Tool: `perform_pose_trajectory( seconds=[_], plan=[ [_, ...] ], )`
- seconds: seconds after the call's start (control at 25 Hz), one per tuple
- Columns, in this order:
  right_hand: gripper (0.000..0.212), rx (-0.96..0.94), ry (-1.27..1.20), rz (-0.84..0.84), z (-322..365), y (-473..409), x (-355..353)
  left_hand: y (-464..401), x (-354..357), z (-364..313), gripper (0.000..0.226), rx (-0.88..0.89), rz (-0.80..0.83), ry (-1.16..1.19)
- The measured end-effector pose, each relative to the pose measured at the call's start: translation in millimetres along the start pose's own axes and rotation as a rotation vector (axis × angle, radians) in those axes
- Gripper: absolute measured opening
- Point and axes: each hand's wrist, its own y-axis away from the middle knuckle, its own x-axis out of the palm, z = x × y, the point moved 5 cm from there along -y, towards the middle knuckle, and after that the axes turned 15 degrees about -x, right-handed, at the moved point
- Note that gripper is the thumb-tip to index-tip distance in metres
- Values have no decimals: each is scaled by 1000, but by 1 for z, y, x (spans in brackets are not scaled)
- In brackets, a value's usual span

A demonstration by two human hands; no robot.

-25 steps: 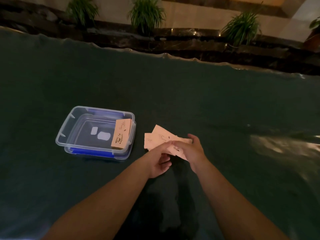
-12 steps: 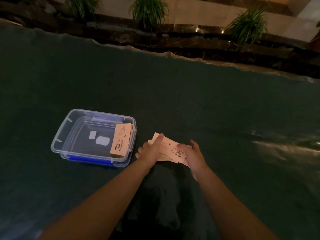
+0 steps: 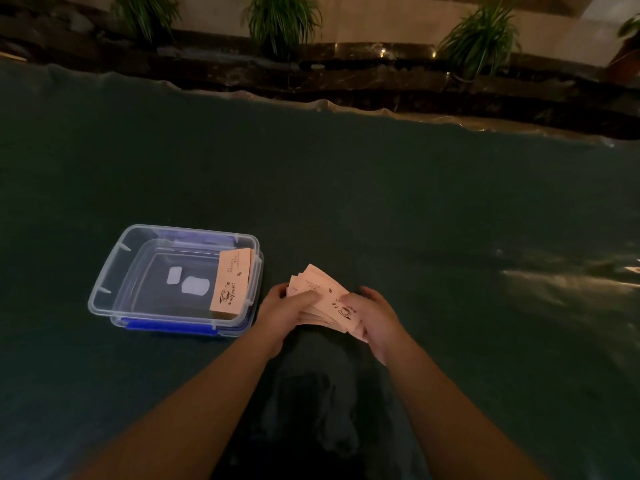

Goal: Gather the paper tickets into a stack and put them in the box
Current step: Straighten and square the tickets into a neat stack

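Note:
A loose fan of several pale pink paper tickets [image 3: 323,294] with black print lies between both hands, just above the dark green cloth. My left hand [image 3: 289,308] grips the fan's left side, thumb on top. My right hand [image 3: 372,315] holds its right end. To the left stands a clear plastic box [image 3: 114,268] with blue clips. One ticket [image 3: 231,282] leans against the box's right inner wall.
The table [image 3: 415,220] is covered by dark green cloth under a clear film that reflects light at the right. Beyond its far edge runs a dark stone ledge [image 3: 346,81] with potted plants [image 3: 280,19].
Both hands have closed in on the tickets and drawn the spread pieces into a tighter fan. The box and the ticket in it have not moved.

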Motion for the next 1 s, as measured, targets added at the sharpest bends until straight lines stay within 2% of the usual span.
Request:
perform_pose_trajectory(
  seconds=[0.2,0.28,0.36,0.44,0.52,0.64,0.76,0.88,1.0],
  plan=[
    [66,83,-265,206,-29,38,10,14,2,11,73,72,171,327],
    [65,66,-327,220,-41,51,14,21,9,18,68,122,182,357],
    [67,58,-335,213,-50,60,14,28,15,26,54,133,219,331],
    [69,39,-293,218,-51,67,10,35,20,32,42,113,275,238],
    [74,-36,-148,270,-47,70,3,43,22,36,46,92,330,72],
    [80,-182,114,421,-37,75,6,53,21,36,81,132,384,-225],
    [86,-305,183,368,-31,75,13,64,21,30,112,245,369,-516],
    [81,-435,204,298,-24,76,18,69,19,23,102,424,299,-600],
    [69,-481,246,288,-21,78,17,68,14,27,86,504,269,-594]
  ],
)
